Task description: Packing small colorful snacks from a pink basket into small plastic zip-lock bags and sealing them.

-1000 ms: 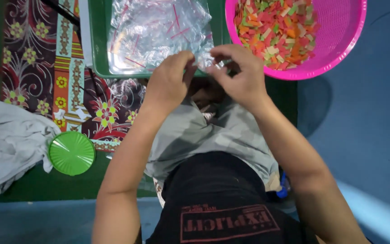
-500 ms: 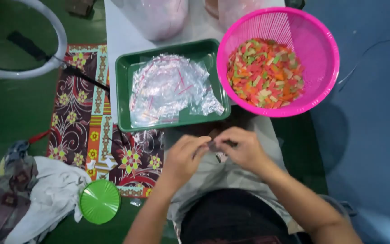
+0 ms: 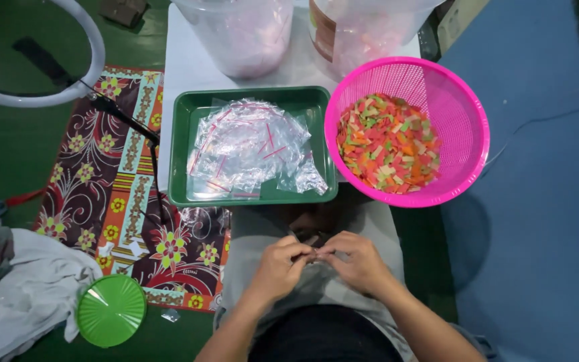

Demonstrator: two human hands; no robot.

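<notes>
My left hand [image 3: 279, 267] and my right hand [image 3: 355, 261] meet over my lap, fingertips pinched together on a small clear plastic bag [image 3: 315, 255] that is barely visible between them. Just beyond my hands a green tray [image 3: 181, 144] holds a heap of small clear zip bags [image 3: 249, 147] with red strips. To its right a pink basket [image 3: 467, 114] is filled with small red, orange, green and cream snack pieces [image 3: 387, 144].
Two large clear plastic jars [image 3: 242, 30] stand behind the tray on a white sheet. A patterned mat [image 3: 102, 181] lies left, with a green round lid [image 3: 110, 310] and crumpled grey cloth [image 3: 25, 295] at lower left. A white ring stand [image 3: 55, 94] sits upper left. Blue floor lies right.
My hands have drawn back from the tray's edge toward my lap, still pinched together. The view has tilted up, showing the jars and the whole basket.
</notes>
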